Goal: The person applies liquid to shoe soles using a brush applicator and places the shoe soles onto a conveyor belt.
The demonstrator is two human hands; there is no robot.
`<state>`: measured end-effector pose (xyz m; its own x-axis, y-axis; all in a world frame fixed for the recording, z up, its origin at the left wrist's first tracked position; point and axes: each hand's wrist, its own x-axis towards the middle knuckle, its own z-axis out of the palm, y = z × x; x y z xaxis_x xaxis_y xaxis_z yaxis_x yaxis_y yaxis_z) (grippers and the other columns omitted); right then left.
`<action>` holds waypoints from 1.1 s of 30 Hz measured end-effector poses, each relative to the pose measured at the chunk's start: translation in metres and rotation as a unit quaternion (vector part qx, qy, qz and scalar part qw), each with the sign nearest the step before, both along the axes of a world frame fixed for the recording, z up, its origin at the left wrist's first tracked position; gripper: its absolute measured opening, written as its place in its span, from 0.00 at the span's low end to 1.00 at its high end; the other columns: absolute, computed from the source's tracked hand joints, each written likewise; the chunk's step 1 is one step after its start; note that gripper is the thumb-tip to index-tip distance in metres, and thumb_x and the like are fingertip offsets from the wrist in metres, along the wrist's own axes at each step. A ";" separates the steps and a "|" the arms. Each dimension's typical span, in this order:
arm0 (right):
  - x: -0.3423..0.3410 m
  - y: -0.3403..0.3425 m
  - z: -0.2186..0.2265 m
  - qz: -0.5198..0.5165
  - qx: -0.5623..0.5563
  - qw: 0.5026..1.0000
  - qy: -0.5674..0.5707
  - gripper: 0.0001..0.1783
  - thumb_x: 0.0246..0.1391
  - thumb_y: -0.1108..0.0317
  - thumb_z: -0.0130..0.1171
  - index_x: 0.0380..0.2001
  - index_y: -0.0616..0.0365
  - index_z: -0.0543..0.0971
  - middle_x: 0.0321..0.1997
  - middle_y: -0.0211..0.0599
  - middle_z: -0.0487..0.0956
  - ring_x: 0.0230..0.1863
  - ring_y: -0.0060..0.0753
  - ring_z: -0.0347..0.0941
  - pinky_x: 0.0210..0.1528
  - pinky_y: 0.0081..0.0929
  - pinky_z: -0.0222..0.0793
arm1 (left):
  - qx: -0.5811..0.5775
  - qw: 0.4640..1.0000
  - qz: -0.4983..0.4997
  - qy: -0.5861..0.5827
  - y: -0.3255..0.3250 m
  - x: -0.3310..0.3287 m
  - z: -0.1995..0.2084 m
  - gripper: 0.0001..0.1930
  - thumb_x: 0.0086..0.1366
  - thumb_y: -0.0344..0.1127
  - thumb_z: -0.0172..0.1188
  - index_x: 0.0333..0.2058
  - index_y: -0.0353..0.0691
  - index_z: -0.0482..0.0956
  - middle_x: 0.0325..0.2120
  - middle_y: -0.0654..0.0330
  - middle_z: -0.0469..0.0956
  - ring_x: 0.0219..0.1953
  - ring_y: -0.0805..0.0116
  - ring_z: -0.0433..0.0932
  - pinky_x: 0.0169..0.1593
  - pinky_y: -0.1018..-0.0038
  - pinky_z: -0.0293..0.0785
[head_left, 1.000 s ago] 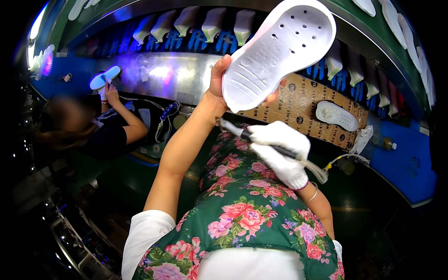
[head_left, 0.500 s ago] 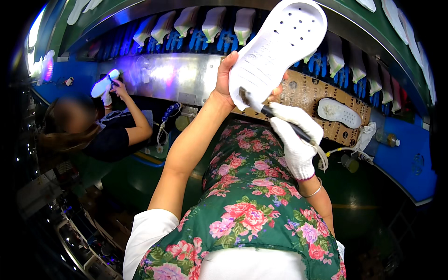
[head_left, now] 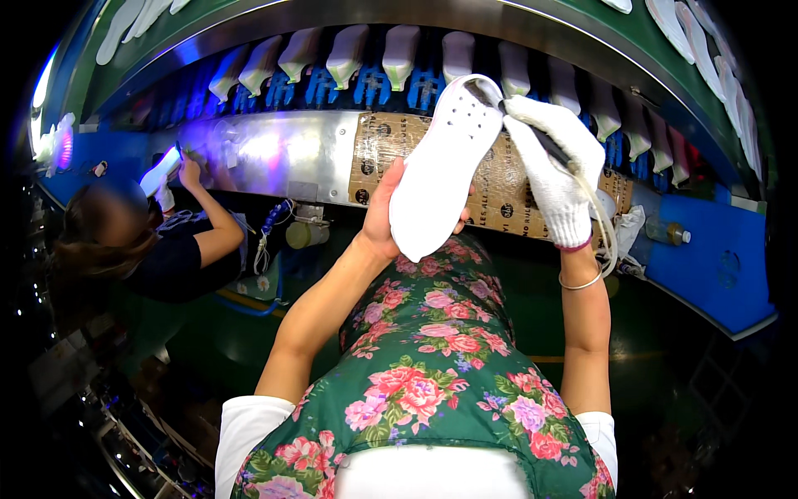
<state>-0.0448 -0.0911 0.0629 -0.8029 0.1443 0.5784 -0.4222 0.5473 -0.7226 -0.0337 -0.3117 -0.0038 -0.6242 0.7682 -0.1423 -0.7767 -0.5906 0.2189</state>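
Observation:
A white shoe sole (head_left: 440, 170) with small holes near its far end is held up in front of me, tilted. My bare left hand (head_left: 381, 214) is closed around its near part, thumb on the left edge and fingertips showing at the right. My right hand (head_left: 559, 166), in a white knitted glove, closes on the dark handle of a brush (head_left: 551, 148) fed by a pale hose (head_left: 611, 229). The brush end is at the sole's far right rim; its bristles are hidden there. Behind the glove, another pale sole (head_left: 606, 205) is mostly covered.
Printed cardboard (head_left: 507, 195) lies on the metal bench (head_left: 312, 154). Beyond stands a row of shoe lasts (head_left: 347, 56) on blue holders. A co-worker (head_left: 179, 220) at the left holds a white sole. A clear bottle (head_left: 665, 231) lies on the blue surface at the right.
The sole has moved nearer and turned on its side. The brush has gone from the sole's near end to its far right rim. My right hand has moved up and away.

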 end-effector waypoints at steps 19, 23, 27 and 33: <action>0.079 -0.074 0.013 0.248 -0.018 0.965 -0.089 0.17 0.43 0.76 0.70 0.40 0.52 0.85 0.38 0.38 0.85 0.34 0.38 0.80 0.37 0.32 0.75 | 0.047 0.984 -0.010 0.171 -0.002 -0.072 0.016 0.61 0.43 0.82 0.60 0.65 0.38 0.61 0.48 0.43 0.71 0.36 0.53 0.74 0.33 0.63 0.73; 0.075 -0.061 0.021 0.192 -0.136 0.963 -0.132 0.13 0.43 0.78 0.71 0.36 0.57 0.85 0.39 0.40 0.86 0.35 0.36 0.81 0.39 0.29 0.76 | 0.011 0.978 -0.024 0.205 -0.001 -0.074 0.027 0.61 0.41 0.79 0.65 0.63 0.36 0.63 0.46 0.40 0.71 0.33 0.54 0.75 0.30 0.65 0.74; 0.071 -0.065 0.018 0.173 0.017 0.984 -0.044 0.16 0.41 0.77 0.71 0.38 0.55 0.85 0.37 0.38 0.85 0.33 0.39 0.81 0.35 0.31 0.75 | 0.020 0.979 -0.029 0.200 0.002 -0.078 0.031 0.58 0.40 0.73 0.72 0.62 0.37 0.64 0.46 0.37 0.70 0.40 0.50 0.75 0.31 0.66 0.75; 0.078 -0.068 0.012 0.202 -0.153 0.959 -0.126 0.12 0.43 0.79 0.70 0.35 0.60 0.84 0.37 0.41 0.85 0.35 0.35 0.81 0.40 0.29 0.76 | 0.036 0.984 -0.049 0.170 -0.002 -0.080 0.024 0.56 0.40 0.70 0.73 0.62 0.40 0.64 0.51 0.40 0.68 0.50 0.48 0.71 0.34 0.60 0.75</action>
